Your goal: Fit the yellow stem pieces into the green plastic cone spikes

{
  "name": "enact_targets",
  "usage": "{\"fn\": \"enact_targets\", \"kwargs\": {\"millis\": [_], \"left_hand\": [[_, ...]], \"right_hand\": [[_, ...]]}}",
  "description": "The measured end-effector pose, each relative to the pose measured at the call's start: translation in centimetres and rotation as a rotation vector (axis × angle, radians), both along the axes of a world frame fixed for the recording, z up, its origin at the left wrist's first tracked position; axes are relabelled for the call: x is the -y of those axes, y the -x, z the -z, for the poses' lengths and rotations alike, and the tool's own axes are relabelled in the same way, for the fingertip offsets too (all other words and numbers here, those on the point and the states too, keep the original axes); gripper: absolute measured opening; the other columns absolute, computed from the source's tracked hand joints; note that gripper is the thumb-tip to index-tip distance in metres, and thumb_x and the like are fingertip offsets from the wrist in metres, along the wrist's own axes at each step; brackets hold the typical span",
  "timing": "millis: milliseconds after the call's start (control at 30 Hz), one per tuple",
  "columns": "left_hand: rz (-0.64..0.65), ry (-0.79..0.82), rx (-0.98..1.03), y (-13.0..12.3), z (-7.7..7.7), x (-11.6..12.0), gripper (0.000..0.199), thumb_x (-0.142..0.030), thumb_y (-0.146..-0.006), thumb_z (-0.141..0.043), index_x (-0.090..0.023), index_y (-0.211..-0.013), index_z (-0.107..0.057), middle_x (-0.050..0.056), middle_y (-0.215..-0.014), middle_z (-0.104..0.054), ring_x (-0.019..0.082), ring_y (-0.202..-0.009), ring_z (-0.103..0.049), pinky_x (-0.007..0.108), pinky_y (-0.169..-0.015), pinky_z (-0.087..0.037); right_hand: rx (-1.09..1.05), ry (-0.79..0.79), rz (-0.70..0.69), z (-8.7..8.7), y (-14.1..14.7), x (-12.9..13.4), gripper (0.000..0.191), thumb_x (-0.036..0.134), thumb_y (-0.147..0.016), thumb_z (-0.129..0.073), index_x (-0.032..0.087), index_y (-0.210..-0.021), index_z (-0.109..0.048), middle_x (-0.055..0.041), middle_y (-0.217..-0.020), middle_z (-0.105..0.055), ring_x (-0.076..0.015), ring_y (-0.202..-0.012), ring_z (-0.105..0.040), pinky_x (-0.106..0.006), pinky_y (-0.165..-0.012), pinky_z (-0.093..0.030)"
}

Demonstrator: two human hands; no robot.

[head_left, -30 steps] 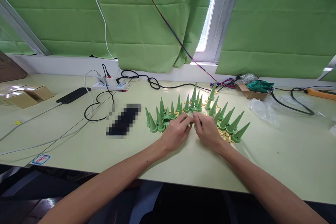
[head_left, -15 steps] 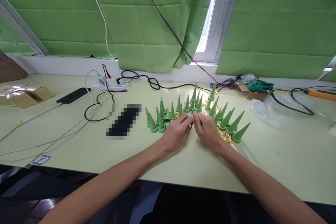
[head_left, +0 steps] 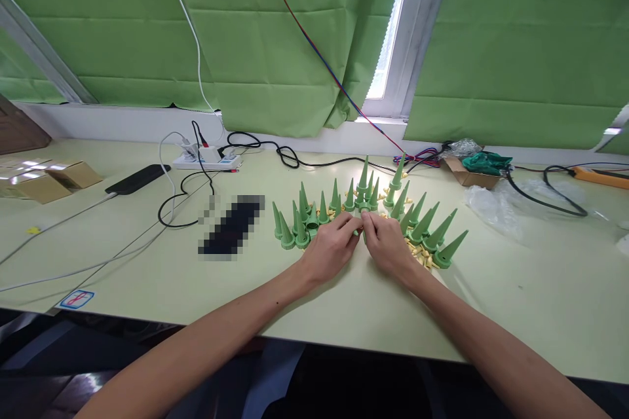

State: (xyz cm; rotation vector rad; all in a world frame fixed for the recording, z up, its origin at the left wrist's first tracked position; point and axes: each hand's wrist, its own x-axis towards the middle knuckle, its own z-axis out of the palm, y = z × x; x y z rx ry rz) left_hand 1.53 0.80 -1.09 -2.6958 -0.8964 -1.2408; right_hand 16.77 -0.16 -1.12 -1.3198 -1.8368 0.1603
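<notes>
My left hand [head_left: 330, 245] is closed around a green plastic spike [head_left: 356, 233]; only a small bit of it shows between the fingers. My right hand [head_left: 387, 242] meets it, thumb and fingers pinched at the same spike, most of which the hands hide. Several green cone-shaped spikes [head_left: 286, 234] stand on the table to the left of my hands. More spikes [head_left: 445, 251] lean in a row on the right, and others [head_left: 363, 178] stand just beyond my fingers. Small pale-yellow plastic pieces [head_left: 423, 255] lie scattered among them.
Left of the spikes lies a dark pixelated rectangle [head_left: 232, 226]. A power strip [head_left: 206, 158] with cables sits at the back. Cardboard boxes [head_left: 49, 180] and a black flat bar [head_left: 137, 179] are far left. Plastic bags [head_left: 496, 209] and a small carton [head_left: 469, 175] stand at right.
Almost nothing differs. Both hands keep the same place and grip, with at most a slight shift of the fingers around the green piece.
</notes>
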Motion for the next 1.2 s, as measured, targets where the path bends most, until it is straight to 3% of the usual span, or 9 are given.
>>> {"fn": "enact_targets", "kwargs": {"millis": [200, 367, 633, 967, 1200], "left_hand": [[0.019, 0.161, 0.147, -0.30, -0.63, 0.25, 0.009, -0.012, -0.090, -0.054, -0.018, -0.092, -0.060, 0.001, -0.082, -0.061, 0.011, -0.071, -0.057, 0.023, -0.062, -0.048], [0.056, 0.241, 0.140, -0.34, -0.96, 0.51, 0.013, -0.013, -0.090, -0.053, -0.019, -0.099, -0.060, 0.001, -0.086, -0.062, 0.010, -0.069, -0.055, 0.023, -0.061, -0.048], [0.086, 0.078, 0.067, -0.13, -0.85, 0.36, 0.014, -0.017, -0.096, -0.045, -0.018, -0.104, -0.058, 0.005, -0.096, -0.064, 0.014, -0.083, -0.061, 0.026, -0.069, -0.051], [0.070, -0.037, 0.059, -0.07, -0.96, 0.48, 0.013, -0.017, -0.097, -0.043, -0.018, -0.097, -0.056, 0.004, -0.086, -0.062, 0.012, -0.072, -0.059, 0.024, -0.062, -0.048], [0.084, -0.085, 0.033, 0.00, -0.72, 0.38, 0.012, -0.010, -0.093, -0.044, -0.017, -0.098, -0.054, 0.005, -0.087, -0.061, 0.013, -0.074, -0.060, 0.023, -0.061, -0.048]], "right_hand": [[-0.037, 0.030, 0.003, -0.05, -0.05, -0.10, 0.043, 0.037, -0.101, -0.032, 0.021, -0.061, -0.040, 0.0011, -0.053, -0.046, -0.0121, -0.049, -0.037, -0.029, -0.053, -0.024], [-0.058, 0.027, 0.016, 0.08, -0.22, -0.19, 0.043, 0.036, -0.100, -0.033, 0.020, -0.061, -0.040, 0.0014, -0.054, -0.047, -0.0120, -0.050, -0.036, -0.028, -0.053, -0.025], [-0.164, 0.000, 0.007, -0.26, -0.11, 0.00, 0.044, 0.039, -0.101, -0.031, 0.021, -0.060, -0.034, 0.0032, -0.051, -0.040, -0.0117, -0.048, -0.035, -0.028, -0.051, -0.025], [-0.228, -0.032, -0.037, -0.46, 0.04, 0.28, 0.046, 0.040, -0.101, -0.032, 0.021, -0.059, -0.031, 0.0041, -0.051, -0.035, -0.0107, -0.048, -0.030, -0.028, -0.050, -0.024], [-0.226, -0.046, -0.046, -0.44, 0.04, 0.23, 0.045, 0.038, -0.101, -0.032, 0.022, -0.059, -0.030, 0.0043, -0.051, -0.034, -0.0106, -0.048, -0.030, -0.028, -0.050, -0.023]]}}
